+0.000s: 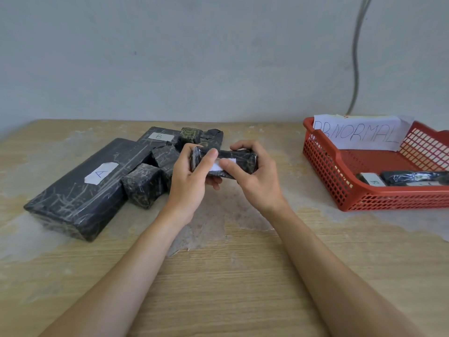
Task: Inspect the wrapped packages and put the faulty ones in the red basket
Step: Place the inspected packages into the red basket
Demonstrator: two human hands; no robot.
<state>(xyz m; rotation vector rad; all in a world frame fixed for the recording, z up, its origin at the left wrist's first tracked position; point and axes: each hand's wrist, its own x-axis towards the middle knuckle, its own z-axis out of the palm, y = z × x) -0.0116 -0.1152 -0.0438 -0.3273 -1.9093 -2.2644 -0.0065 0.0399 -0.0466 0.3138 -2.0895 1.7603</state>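
We hold one small black-wrapped package (243, 159) up over the desk (230, 276), between the pile and the red basket (325, 166), so its wrapping faces us for checking. Our left hand (192, 176) has its fingers clamped on the near end, and our right hand (255, 173) grips the other end, thumb pressed by the white label (216, 167) (probably feeling for a fault). The unchecked packages (92, 183) lie well apart from the basket, which holds two packages.
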